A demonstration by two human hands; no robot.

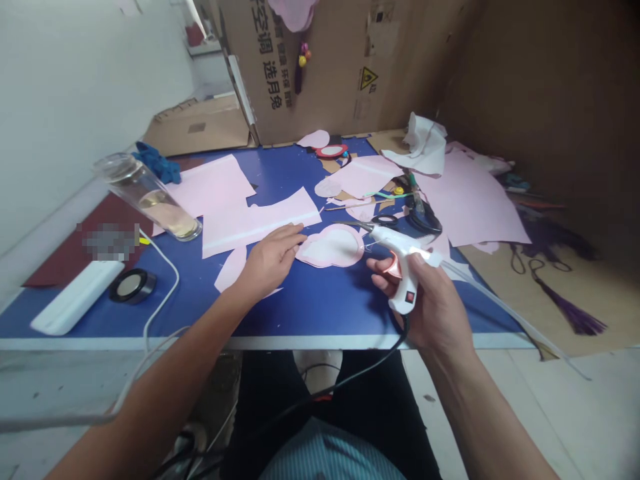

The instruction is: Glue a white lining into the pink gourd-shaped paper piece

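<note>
My right hand (440, 303) is wrapped around a white hot glue gun (411, 273), with a clear glue stick (493, 297) sticking out of its back end. The gun's nozzle points left, above the upper right of a cloud-shaped white piece with a pink rim (333, 247) on the blue table. A thin strand hangs near the piece's right end. My left hand (273, 259) lies flat with its fingers stretched out, the tips at the left end of that piece. Under and beside this hand are pink paper scraps (233, 265) and a larger pink sheet (255, 223).
Left stand a tilted-looking glass bottle (163, 207), a roll of tape (133, 285) and a white device (77, 297) with a cable. Scissors (386, 220), pliers (423, 217) and paper cut-outs lie behind the gun. Right is a purple tassel (573, 310); cardboard (330, 80) walls the back.
</note>
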